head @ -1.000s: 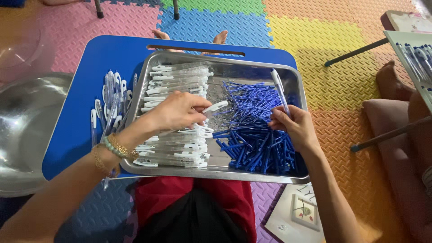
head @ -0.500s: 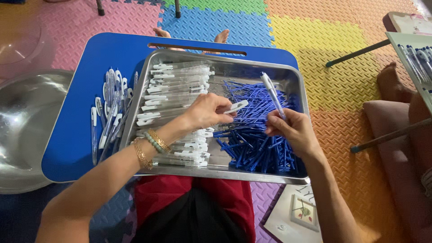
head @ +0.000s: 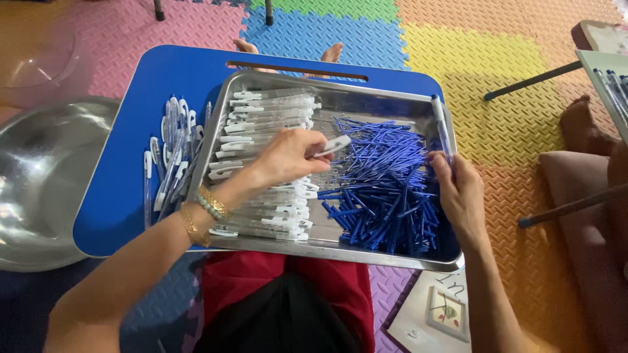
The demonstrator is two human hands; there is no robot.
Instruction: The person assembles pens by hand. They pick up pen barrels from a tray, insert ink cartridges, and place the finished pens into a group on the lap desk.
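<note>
The left hand pinches a clear plastic pen barrel with a white clip between thumb and fingertips, its grip closed on it, holding it over the middle of the steel tray. The right hand has its grip closed around an upright, slim pen with a clear body and a white tip, at the tray's right side. The tray is shallow, rectangular and shiny, with rounded corners. Its left half holds neat rows of clear barrels with white clips; its right half holds a loose heap of thin blue refills, lying crosswise. Gold and beaded bracelets ring the left wrist. The tray rests on a smooth blue lap table with a slot handle at its far edge; finished pens lie in a pile on the table, just left of the tray. Further left sits a large metal bowl. The floor is covered in textured foam mats in pink, blue, green, yellow and orange.
</note>
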